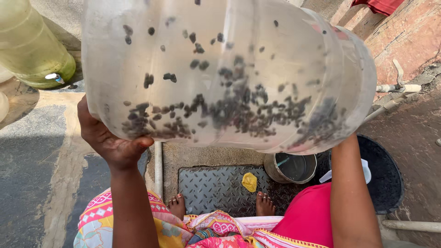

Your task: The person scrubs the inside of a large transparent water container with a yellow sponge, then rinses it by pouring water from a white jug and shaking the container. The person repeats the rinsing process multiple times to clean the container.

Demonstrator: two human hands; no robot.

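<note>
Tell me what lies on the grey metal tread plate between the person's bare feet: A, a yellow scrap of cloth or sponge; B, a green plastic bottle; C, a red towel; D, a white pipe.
A: a small yellow scrap lies on the grey metal tread plate between the bare feet.

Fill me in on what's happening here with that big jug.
A person standing barefoot on a metal floor plate holds a large clear water jug up on its side with both hands. The left hand grips one end from below; the right hand is hidden behind the jug, only its forearm showing. Dark small pieces lie along the jug's lower inside wall. Below are a yellow scrap, a small metal pot and a dark basin. A greenish jug lies at the upper left.
</note>
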